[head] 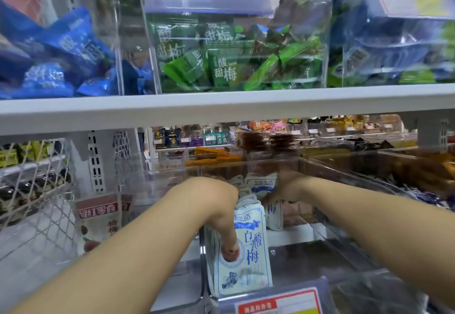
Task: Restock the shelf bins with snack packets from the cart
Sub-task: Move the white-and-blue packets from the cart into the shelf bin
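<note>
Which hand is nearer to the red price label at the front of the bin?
Left. The left hand grips the front white packet just above the price label; the right hand is deeper in the bin.

**White shop shelving, another aisle behind**

A white shelf board [221, 106] runs across the view at mid height. Below it at left stands a white slotted upright [96, 163], with a wire mesh panel [37, 185] beside it. Through the gap under the board, far shelves [197, 141] show rows of coloured goods, blurred. The light is even.
</note>
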`<state>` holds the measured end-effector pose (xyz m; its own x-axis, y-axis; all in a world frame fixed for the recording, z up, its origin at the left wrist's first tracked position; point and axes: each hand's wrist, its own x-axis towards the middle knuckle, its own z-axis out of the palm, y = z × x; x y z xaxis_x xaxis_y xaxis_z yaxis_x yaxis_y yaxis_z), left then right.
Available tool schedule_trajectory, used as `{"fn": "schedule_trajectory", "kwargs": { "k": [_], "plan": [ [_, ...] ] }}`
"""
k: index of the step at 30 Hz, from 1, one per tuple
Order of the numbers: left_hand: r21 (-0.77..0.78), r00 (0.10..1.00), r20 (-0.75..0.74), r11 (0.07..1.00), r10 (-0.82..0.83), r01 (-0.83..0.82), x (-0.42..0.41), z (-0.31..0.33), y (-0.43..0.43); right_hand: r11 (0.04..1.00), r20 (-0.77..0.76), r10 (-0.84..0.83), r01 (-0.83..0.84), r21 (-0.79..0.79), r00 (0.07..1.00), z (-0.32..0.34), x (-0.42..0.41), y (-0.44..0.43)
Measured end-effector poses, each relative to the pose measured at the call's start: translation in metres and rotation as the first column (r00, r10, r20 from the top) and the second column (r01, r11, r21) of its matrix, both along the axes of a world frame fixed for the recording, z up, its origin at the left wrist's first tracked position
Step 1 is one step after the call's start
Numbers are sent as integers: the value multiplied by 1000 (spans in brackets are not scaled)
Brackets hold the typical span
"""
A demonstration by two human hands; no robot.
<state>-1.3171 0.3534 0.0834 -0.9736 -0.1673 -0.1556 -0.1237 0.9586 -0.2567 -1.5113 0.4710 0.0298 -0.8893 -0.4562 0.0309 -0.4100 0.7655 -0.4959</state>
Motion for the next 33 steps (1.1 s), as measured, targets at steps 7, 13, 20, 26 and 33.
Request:
{"fn": "schedule_trajectory", "kwargs": {
  "k": [7, 13, 20, 26, 33],
  "plan": [
    [-3, 1000, 3, 1000, -9, 9, -1, -1, -1, 987, 167, -23, 50, -155, 986, -10, 1, -4],
    [-2, 1000, 0, 1000, -11, 11, 0, 0, -1, 996, 13, 91, -91, 6, 996, -3, 12, 3],
    [-6, 1000, -1, 1000, -12, 11, -1, 0, -1, 989, 27, 140, -139, -41, 990, 3, 18, 9],
    [-4, 1000, -4, 1000, -10, 10, 0, 0, -1, 987, -145, 138, -123, 107, 980, 1, 21, 6],
    [8, 1000, 12, 1000, 4, -4, -2, 0, -1, 977, -185, 148, -114, 182, 971, 6, 16, 13]
  ]
}}
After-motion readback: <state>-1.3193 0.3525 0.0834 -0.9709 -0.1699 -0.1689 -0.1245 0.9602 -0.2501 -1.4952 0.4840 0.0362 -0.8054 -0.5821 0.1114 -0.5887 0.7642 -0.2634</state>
